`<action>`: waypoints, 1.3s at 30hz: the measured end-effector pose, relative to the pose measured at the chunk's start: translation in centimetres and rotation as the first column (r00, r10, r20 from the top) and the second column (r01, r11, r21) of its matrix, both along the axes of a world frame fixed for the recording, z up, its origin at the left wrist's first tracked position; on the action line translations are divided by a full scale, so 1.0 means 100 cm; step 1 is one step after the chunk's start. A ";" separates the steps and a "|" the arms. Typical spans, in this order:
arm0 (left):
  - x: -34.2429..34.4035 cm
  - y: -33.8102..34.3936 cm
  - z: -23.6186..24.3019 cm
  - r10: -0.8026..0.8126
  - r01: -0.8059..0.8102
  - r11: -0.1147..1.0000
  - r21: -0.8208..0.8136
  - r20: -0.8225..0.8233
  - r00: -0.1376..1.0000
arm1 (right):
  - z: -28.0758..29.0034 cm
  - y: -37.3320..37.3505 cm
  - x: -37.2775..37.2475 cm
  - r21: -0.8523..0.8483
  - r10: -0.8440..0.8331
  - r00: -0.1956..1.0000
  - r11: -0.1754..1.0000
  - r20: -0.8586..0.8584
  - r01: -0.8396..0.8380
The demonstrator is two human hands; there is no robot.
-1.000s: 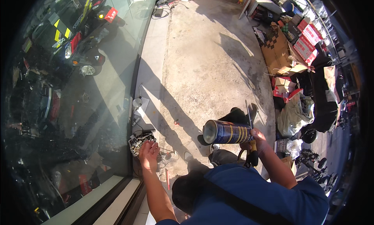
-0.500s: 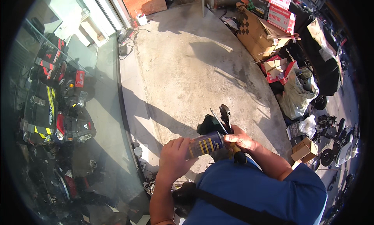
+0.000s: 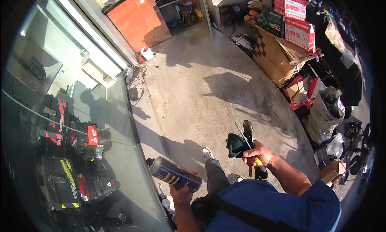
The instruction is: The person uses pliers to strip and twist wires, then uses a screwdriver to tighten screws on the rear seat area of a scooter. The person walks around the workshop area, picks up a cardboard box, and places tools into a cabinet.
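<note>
My left hand [image 3: 183,194] is closed around a dark blue spray can [image 3: 169,173] with yellow markings. The can lies tilted, its dark cap end pointing up and left. Off to the right, my right hand [image 3: 261,153] grips a bundle of hand tools. From it stick up a thin metal shaft [image 3: 242,131], like a screwdriver's, and a dark-headed tool [image 3: 248,130] that looks like a wrench or pliers. Yellow-and-black handles [image 3: 259,167] show below the fingers. A dark green cloth or glove [image 3: 236,145] sits against the tools; how it is held is hidden.
Concrete floor [image 3: 181,103] stretches ahead, with my shoe [image 3: 207,153] on it. At left, a glass pane [image 3: 124,151] shows scooters. Cardboard boxes [image 3: 275,57], a plastic bag [image 3: 323,119] and parts line the right. An orange board [image 3: 138,21] and white bucket [image 3: 147,53] stand ahead.
My left hand has carried the spray can left and down, away from my right hand, and its cap end now points left. The view has tilted up, showing more of the orange board.
</note>
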State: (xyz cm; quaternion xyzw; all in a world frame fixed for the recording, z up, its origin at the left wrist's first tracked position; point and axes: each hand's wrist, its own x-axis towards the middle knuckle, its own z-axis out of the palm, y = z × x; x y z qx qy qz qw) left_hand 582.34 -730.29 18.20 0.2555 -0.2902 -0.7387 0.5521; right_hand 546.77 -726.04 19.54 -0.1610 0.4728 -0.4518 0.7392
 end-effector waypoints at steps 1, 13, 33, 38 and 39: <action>-0.006 -0.030 -0.006 -0.075 0.075 0.997 -0.003 -0.039 0.996 | -0.001 -0.024 -0.003 -0.027 0.011 1.000 1.000 -0.015 -0.012; -0.093 -0.398 0.005 -0.389 0.382 0.921 0.069 0.145 0.910 | 0.030 -0.312 -0.058 -0.067 -0.009 0.981 0.998 -0.193 -0.004; -0.257 -0.942 0.031 0.271 -0.271 0.961 -0.063 0.428 0.862 | 0.011 -0.886 -0.263 -0.122 0.068 0.941 0.986 -0.331 -0.114; -0.269 -1.104 0.018 0.442 -0.408 0.895 -0.182 0.493 0.749 | -0.016 -1.031 -0.313 -0.071 0.032 0.903 0.995 -0.429 -0.068; -0.270 -1.143 0.017 0.442 -0.399 0.896 -0.198 0.491 0.750 | -0.022 -1.060 -0.327 -0.073 0.023 0.902 0.996 -0.431 -0.060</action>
